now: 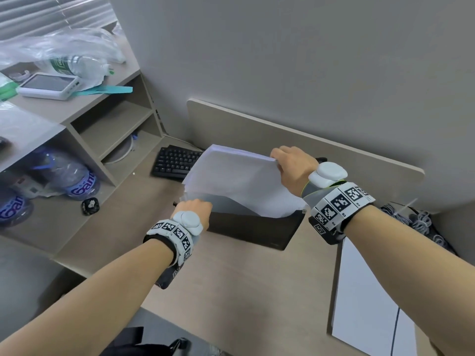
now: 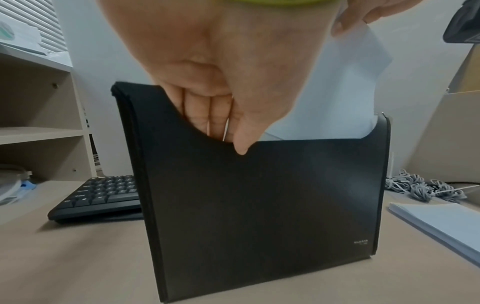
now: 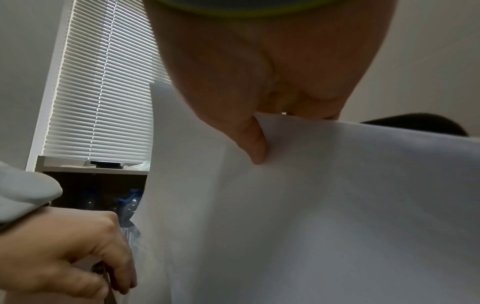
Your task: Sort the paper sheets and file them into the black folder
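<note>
A black folder (image 1: 253, 231) (image 2: 259, 205) stands upright on the desk. My left hand (image 1: 198, 206) (image 2: 221, 115) grips its front wall at the top left, fingers curled inside the pocket and thumb outside. A stack of white paper sheets (image 1: 239, 178) (image 2: 324, 92) (image 3: 311, 205) sticks out of the folder, its lower part inside. My right hand (image 1: 288, 163) (image 3: 255, 144) pinches the stack's upper right corner, thumb pressed on the near face. A second pile of white sheets (image 1: 370, 304) (image 2: 441, 226) lies flat at the right.
A black keyboard (image 1: 174, 160) (image 2: 101, 197) lies behind the folder at the left. An open shelf unit (image 1: 115, 124) with water bottles (image 1: 69, 173) stands on the left. Grey coiled cables (image 1: 421, 222) (image 2: 420, 189) lie at the right by the partition wall (image 1: 308, 140).
</note>
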### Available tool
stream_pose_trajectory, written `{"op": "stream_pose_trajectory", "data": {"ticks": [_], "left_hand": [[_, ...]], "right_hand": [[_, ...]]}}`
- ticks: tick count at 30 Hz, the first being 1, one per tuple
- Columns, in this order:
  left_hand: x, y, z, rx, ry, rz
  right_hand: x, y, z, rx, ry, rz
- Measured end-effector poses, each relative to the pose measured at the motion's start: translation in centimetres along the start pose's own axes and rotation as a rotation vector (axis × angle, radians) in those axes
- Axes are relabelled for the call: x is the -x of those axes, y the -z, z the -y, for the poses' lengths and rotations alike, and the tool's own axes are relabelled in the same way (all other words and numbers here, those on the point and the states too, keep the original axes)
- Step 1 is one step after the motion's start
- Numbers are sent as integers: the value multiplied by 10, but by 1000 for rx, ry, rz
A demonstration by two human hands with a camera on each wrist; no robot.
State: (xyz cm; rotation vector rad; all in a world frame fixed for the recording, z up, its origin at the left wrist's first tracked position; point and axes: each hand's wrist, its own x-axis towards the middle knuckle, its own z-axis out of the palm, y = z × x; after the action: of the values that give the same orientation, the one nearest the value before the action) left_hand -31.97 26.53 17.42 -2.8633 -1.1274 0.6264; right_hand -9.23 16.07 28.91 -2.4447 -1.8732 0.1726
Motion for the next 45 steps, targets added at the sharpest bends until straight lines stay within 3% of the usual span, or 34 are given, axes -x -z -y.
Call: {"op": "stream_pose_trajectory", "data": {"ticks": [6, 16, 21, 34, 45], "left_hand": [[-9, -6, 10, 49, -40, -6], [-14, -15, 10, -75, -168, -100], [-16, -21, 12, -76, -178, -93], [-10, -27, 12, -98, -173, -133], [-7, -26, 13, -106, -202, -138]], "right_hand": [[1, 4, 3, 27, 28, 59], [4, 8, 2, 5, 23, 84], [6, 14, 1, -60, -2, 39], [-2, -10, 15, 95, 19, 166], [-9, -8, 12, 28, 17, 48]]}}
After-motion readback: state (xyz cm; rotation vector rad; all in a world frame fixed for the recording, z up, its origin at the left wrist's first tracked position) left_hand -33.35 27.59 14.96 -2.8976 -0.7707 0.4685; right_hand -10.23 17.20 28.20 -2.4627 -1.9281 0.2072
